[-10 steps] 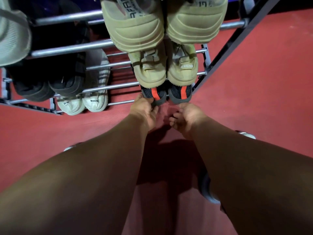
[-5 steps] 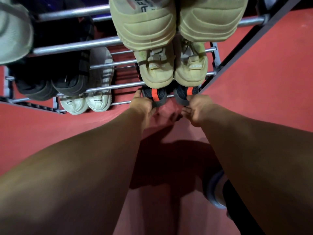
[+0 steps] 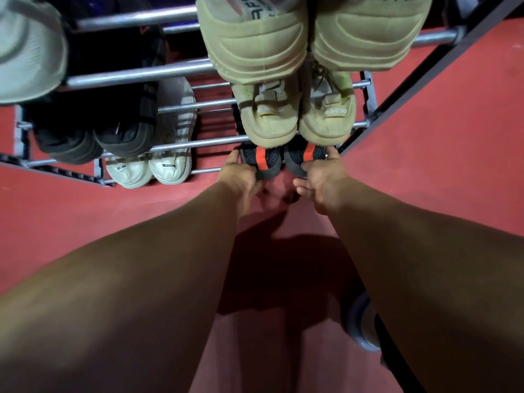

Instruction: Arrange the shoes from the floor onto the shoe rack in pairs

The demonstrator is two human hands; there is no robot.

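I have both hands down at the lowest tier of the shoe rack (image 3: 184, 143). My left hand (image 3: 241, 177) grips the heel of the left black-orange shoe (image 3: 262, 163), one finger up its outer side and the thumb at the back. My right hand (image 3: 323, 177) grips the heel of the right black-orange shoe (image 3: 300, 160) the same way. The two shoes lie side by side, nearly touching, toes tucked under the tan pair (image 3: 295, 120) on the tier above, heels jutting past the front rail just over the red floor (image 3: 425, 137). I judge this to be the seating of the pair, close to done. To do it well I would push both heels in together with even pressure, so neither shoe twists or runs ahead. I would slide them low, since the room under the tan pair looks tight and a lifted toe could knock it. The tier is only rails, so each sole should bear on two of them before I let go. I would line the heels up with the white pair (image 3: 144, 168) alongside. A grey shoe (image 3: 360, 321), half hidden by my right arm, lies on the floor, so more seems left.
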